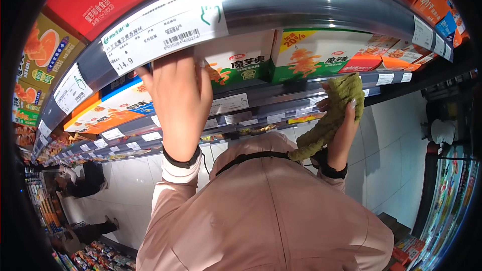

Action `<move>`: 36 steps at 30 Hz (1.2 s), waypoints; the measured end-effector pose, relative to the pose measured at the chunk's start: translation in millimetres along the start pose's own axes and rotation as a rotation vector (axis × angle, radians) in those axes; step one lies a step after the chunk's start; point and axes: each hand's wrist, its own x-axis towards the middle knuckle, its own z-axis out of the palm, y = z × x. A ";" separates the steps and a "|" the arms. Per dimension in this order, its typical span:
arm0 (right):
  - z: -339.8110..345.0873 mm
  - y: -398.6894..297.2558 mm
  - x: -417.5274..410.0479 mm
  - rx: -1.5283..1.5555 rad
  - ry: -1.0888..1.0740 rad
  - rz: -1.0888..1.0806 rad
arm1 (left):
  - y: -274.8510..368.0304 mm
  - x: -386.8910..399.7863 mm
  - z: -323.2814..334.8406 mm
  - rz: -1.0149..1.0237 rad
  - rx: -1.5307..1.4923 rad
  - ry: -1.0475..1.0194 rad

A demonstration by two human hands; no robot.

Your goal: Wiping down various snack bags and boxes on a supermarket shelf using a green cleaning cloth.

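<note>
My left hand (180, 96) reaches up into a shelf of snack boxes, its fingertips hidden behind the price label on the upper shelf edge (278, 5). Whether it grips anything there cannot be seen. To one side of it sits an orange, white and blue box (122, 111); to the other, a white and green snack box (237, 62). My right hand (348, 120) holds a crumpled olive-green cloth (344, 90), which hangs down toward my body. The cloth is just below another white and green box (308, 56) with a yellow corner.
Large red boxes (124, 0) stand on the shelf above. Lower shelf edges carry several price labels (228, 103). Two people, one of them in dark clothes (90, 178), are on the tiled floor (131, 184) at left. A lit display case (448, 203) stands at right.
</note>
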 end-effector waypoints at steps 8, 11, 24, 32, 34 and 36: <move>-11.6 -4.3 -1.0 0.021 0.023 0.048 | 42.2 25.6 24.1 0.131 -0.127 0.057; -18.9 -2.5 2.0 0.026 -0.003 0.043 | 50.6 30.3 44.7 0.101 -0.180 0.170; -66.8 -14.7 39.6 -0.032 0.003 -0.097 | 28.5 35.8 44.1 0.299 -0.051 0.313; -55.7 -15.7 54.4 -0.083 0.093 -0.038 | 59.3 29.6 44.8 0.184 -0.066 0.437; -44.6 -13.7 53.9 -0.092 0.095 -0.056 | 66.8 34.2 40.7 0.127 -0.077 0.373; -35.6 -14.5 54.0 -0.136 0.085 -0.093 | 81.1 39.3 29.0 -0.063 -0.147 0.080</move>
